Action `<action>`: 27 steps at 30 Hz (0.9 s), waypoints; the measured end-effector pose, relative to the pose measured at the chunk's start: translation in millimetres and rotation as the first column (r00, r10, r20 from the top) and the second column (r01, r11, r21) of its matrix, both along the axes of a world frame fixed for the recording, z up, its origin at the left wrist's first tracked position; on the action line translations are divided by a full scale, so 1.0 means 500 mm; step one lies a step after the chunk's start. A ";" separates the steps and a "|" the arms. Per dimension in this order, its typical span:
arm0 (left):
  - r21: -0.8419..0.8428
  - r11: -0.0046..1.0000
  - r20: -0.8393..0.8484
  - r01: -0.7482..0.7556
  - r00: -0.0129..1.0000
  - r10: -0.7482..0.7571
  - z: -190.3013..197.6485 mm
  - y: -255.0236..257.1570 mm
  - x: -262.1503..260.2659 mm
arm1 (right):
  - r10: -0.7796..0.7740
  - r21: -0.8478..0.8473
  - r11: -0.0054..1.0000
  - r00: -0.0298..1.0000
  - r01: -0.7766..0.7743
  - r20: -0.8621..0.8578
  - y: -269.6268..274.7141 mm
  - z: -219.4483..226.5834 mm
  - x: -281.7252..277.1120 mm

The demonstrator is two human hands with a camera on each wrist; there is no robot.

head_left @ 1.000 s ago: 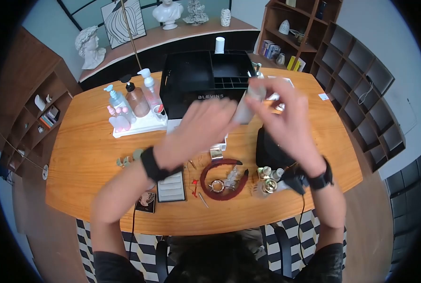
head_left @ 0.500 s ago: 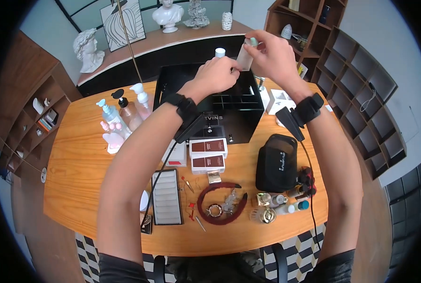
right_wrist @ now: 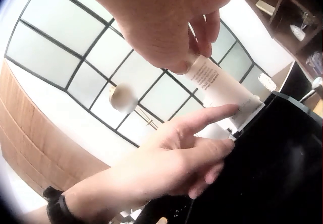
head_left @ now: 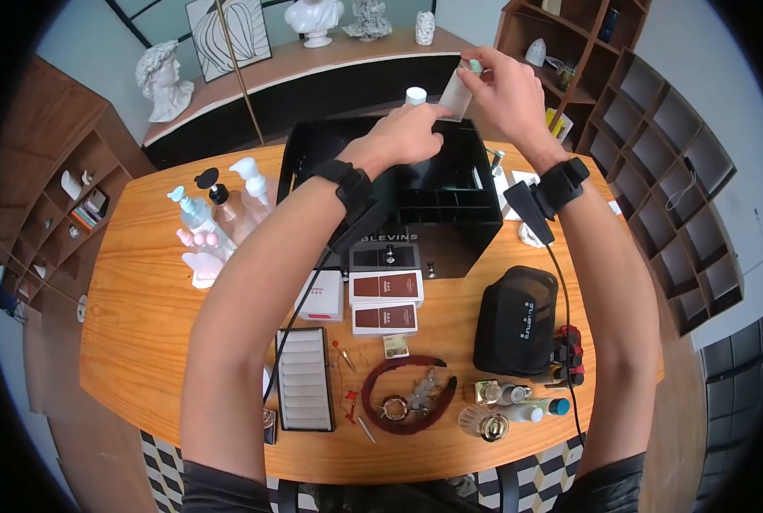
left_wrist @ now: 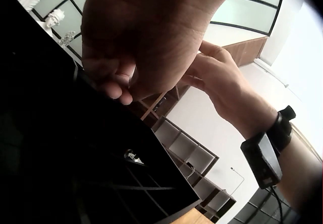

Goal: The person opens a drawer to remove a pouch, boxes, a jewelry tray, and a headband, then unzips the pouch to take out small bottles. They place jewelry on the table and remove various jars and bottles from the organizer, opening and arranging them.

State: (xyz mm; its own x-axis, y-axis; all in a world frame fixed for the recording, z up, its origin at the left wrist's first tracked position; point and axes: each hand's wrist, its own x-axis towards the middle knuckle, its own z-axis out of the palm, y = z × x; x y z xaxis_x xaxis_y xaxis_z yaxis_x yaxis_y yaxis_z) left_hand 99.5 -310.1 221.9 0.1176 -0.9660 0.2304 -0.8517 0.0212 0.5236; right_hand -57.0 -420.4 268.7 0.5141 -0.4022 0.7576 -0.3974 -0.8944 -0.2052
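At the back rim of the black box (head_left: pixel 390 205), my right hand (head_left: pixel 514 96) pinches the pale green cap end of a frosted bottle (head_left: pixel 455 98), which leans. The right wrist view shows print on the bottle (right_wrist: pixel 217 85) and its base close to the rim. My left hand (head_left: pixel 403 137) hovers over the box's back part; its extended index finger touches the bottle's lower side, thumb held apart (right_wrist: pixel 176 161). A white-capped bottle (head_left: pixel 416 96) stands beside it. In the left wrist view my left hand (left_wrist: pixel 146 37) hides the bottle.
Pump bottles (head_left: pixel 249 184) stand left of the box. In front lie brown-white boxes (head_left: pixel 386 318), a grey tray (head_left: pixel 304 376) and a dark red headband (head_left: pixel 373 402). A black case (head_left: pixel 516 321) and small bottles (head_left: pixel 488 423) are at right; cables hang from both wrists.
Both hands carried the bottle from above the table to the box's back rim. Over the last half second it moved little, while the left hand's index finger straightened along it.
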 end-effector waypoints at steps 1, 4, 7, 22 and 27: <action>0.001 1.000 -0.002 0.003 1.000 -0.002 -0.001 -0.002 0.000 | -0.029 -0.020 0.999 1.000 0.029 0.001 -0.003 0.000 0.001; 0.007 1.000 -0.018 0.019 1.000 -0.019 -0.009 -0.005 0.002 | -0.029 -0.015 0.999 1.000 0.029 0.003 -0.008 0.001 -0.001; 0.006 1.000 -0.027 0.028 0.999 -0.028 -0.019 -0.009 0.004 | -0.044 0.012 0.999 0.999 0.044 0.001 -0.007 0.000 -0.007; -0.027 0.997 0.033 0.072 0.997 -0.071 -0.035 -0.006 0.000 | -0.094 0.082 0.990 0.965 0.117 -0.246 0.002 -0.068 -0.009; -0.141 0.989 0.028 0.048 0.999 -0.045 -0.026 0.015 -0.002 | -0.068 0.022 0.997 0.967 0.075 -0.246 0.013 -0.072 -0.027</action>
